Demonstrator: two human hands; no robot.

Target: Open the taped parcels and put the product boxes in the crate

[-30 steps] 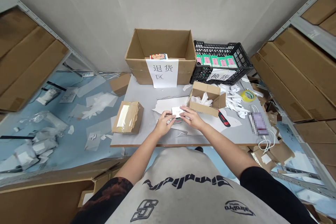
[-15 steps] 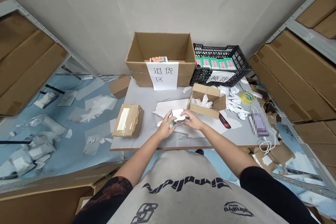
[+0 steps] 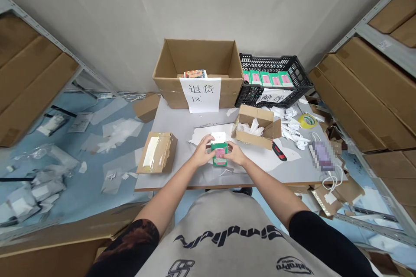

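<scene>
Green-and-pink retail box [image 3: 220, 156] was gripped between the fingers [image 3: 229, 147] of both hands, above the counter [image 3: 169, 117]. Left hand [image 3: 204, 150] was placed on its left side and right hand [image 3: 235, 154] on its right side; the fingers of both were closed on the box. Contact between box and counter could not be determined. A white piece [image 3: 219, 137] was seen at the far end of the box, with the joint between them hidden by the fingers.

Directly beyond the fingers and to the right, a small open cardboard box [image 3: 250, 140] was found, packed with crumpled white paper [image 3: 249, 127]. Farther beyond the fingers, a large open cardboard carton [image 3: 169, 95] was placed on the counter, with a paper sign [image 3: 200, 94] taped to its front and a colourful printed item [image 3: 195, 74] visible inside. To the right of that carton, a black plastic crate [image 3: 250, 95] was holding a row of green-and-pink boxes [image 3: 268, 78], and a paper sign [image 3: 274, 95] was attached to its front.

Left of the fingers, a taped cardboard parcel [image 3: 157, 152] was lying on the counter. Right of the fingers, a red-and-black utility knife [image 3: 279, 150] and a roll of tape [image 3: 307, 120] were lying among white paper scraps [image 3: 292, 129].
</scene>
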